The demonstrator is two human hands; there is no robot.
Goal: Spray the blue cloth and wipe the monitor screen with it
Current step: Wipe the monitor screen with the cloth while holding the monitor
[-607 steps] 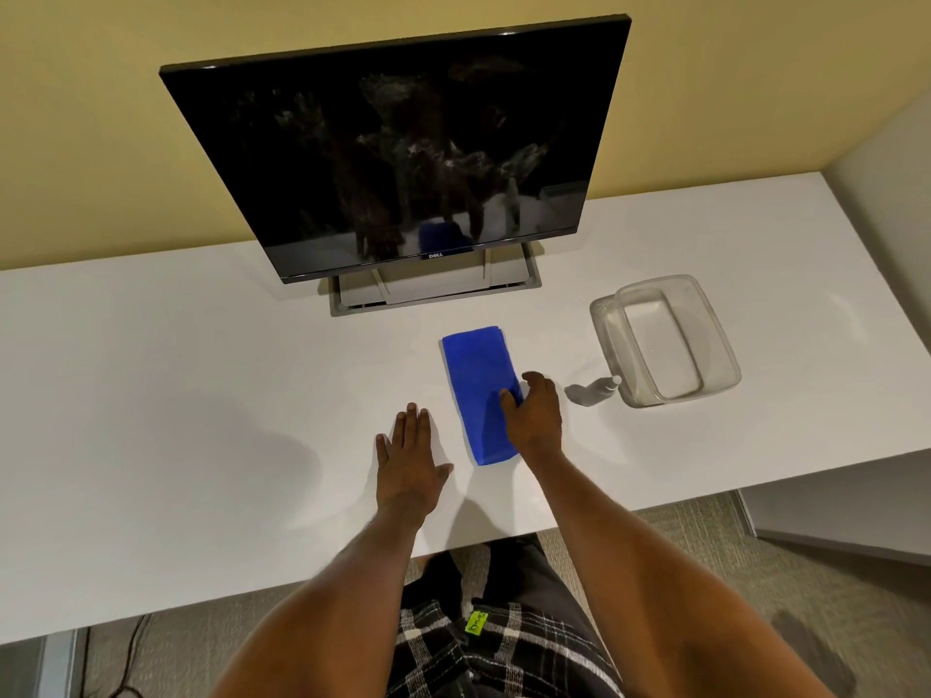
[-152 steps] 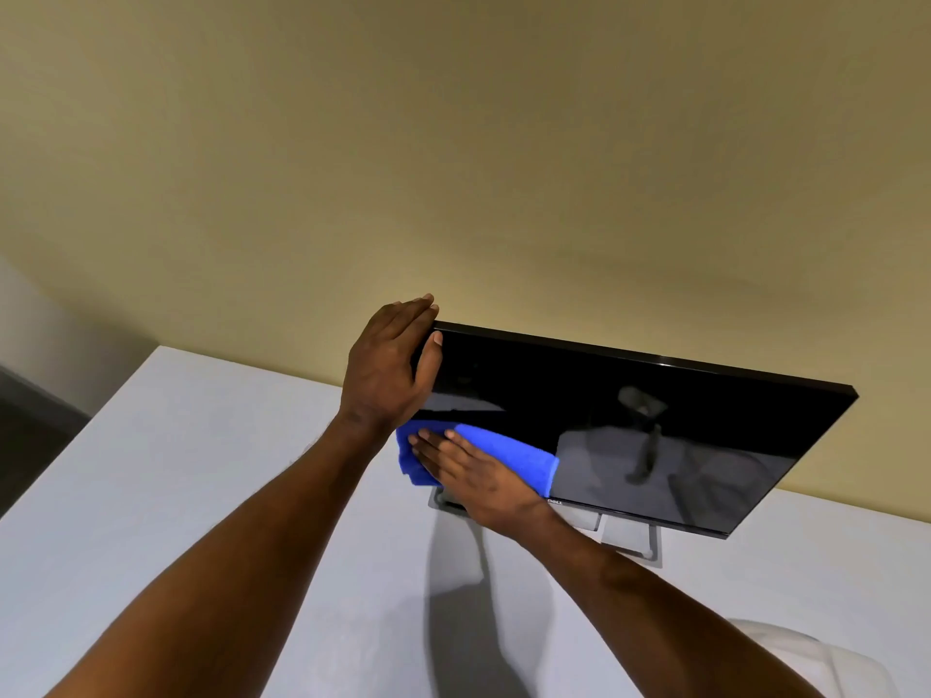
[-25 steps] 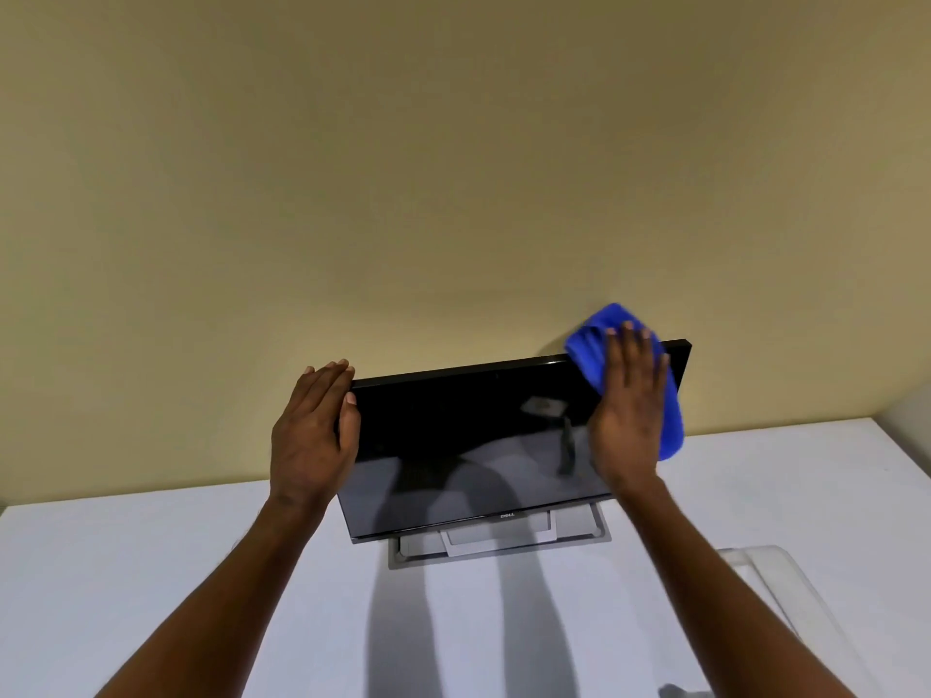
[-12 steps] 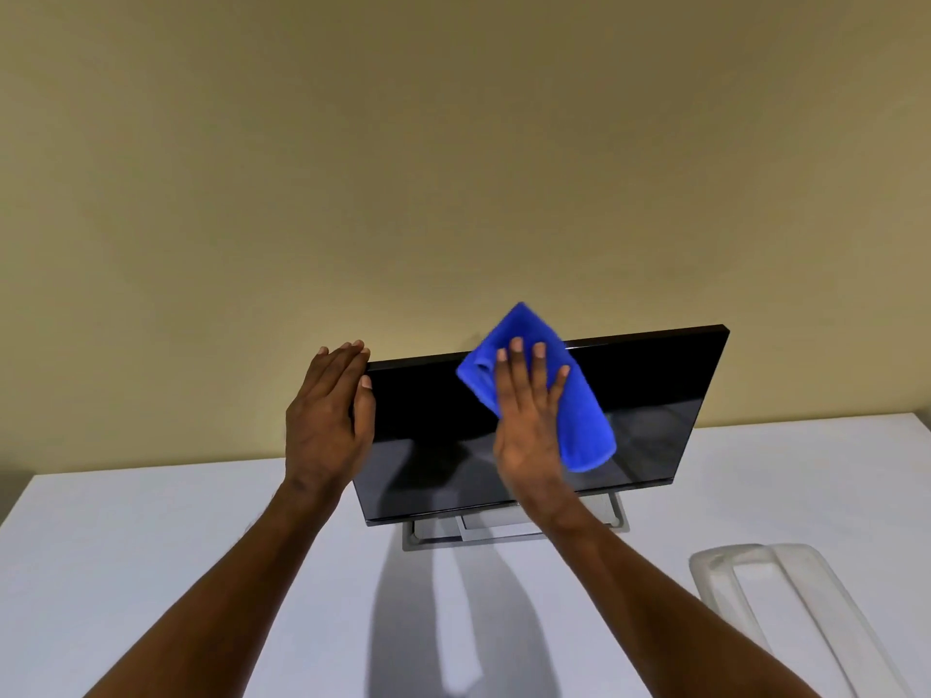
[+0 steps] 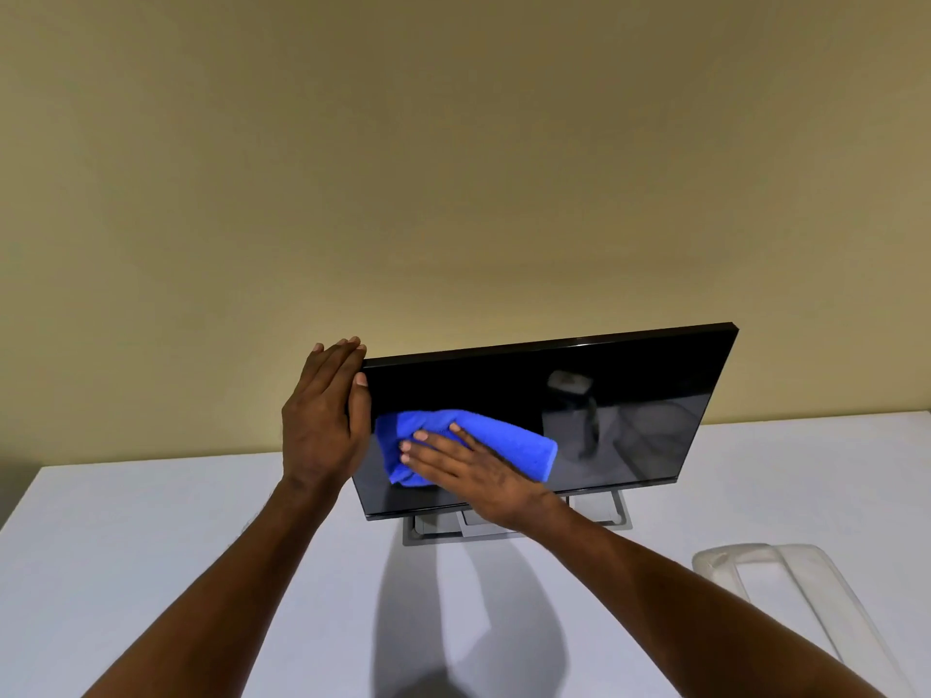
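Now flat right hand (image 5: 473, 476) presses blue cloth (image 5: 509, 442) on monitor (image 5: 640, 395), beside flat left hand (image 5: 318, 425) bracing its edge.

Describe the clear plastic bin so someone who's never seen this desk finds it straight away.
Start at the black monitor on the white desk. The bin sits right of its grey stand, closer to the desk's front edge. It is the only see-through, round-cornered thing there.
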